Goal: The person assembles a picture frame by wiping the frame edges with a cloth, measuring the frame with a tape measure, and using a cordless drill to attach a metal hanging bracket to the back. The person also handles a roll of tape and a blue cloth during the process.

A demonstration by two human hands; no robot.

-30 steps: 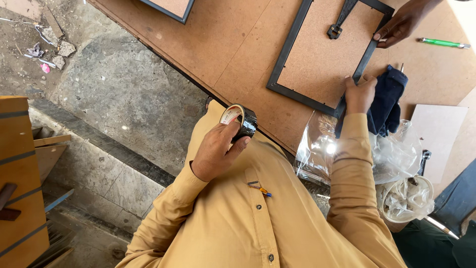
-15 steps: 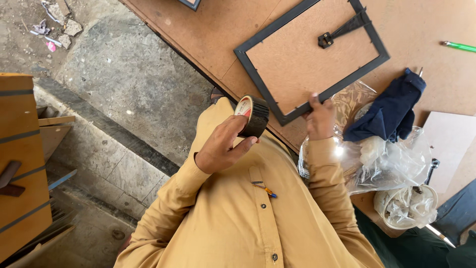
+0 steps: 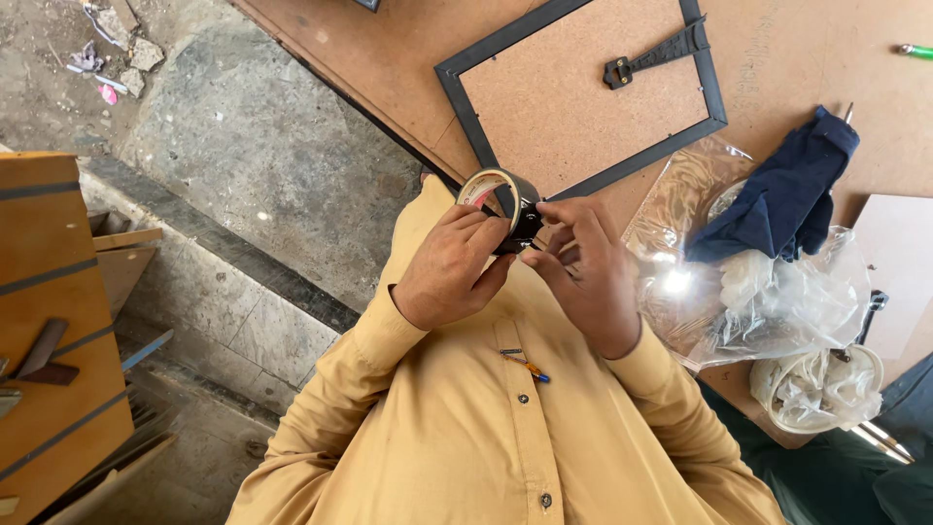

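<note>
My left hand [image 3: 449, 270] grips a roll of black tape [image 3: 498, 190] with a pale inner core, held in front of my chest over my mustard shirt. My right hand [image 3: 583, 272] has come up against the roll, its fingertips pinching at the tape's outer edge on the roll's right side. Just beyond the hands, a black picture frame [image 3: 466, 102] lies face down on the brown board table [image 3: 389, 49]. Its hardboard back and black stand strut [image 3: 656, 56] face up.
A dark blue cloth [image 3: 777, 194] lies on crumpled clear plastic bags [image 3: 777, 301] to the right, with a white bundle [image 3: 816, 389] below them. A green pen [image 3: 914, 51] sits at the far right. An orange wooden cabinet [image 3: 49, 321] stands left, beside concrete steps [image 3: 243, 292].
My right hand left the frame's edge on the table and came to the tape roll. My left hand lifted the roll slightly toward the middle.
</note>
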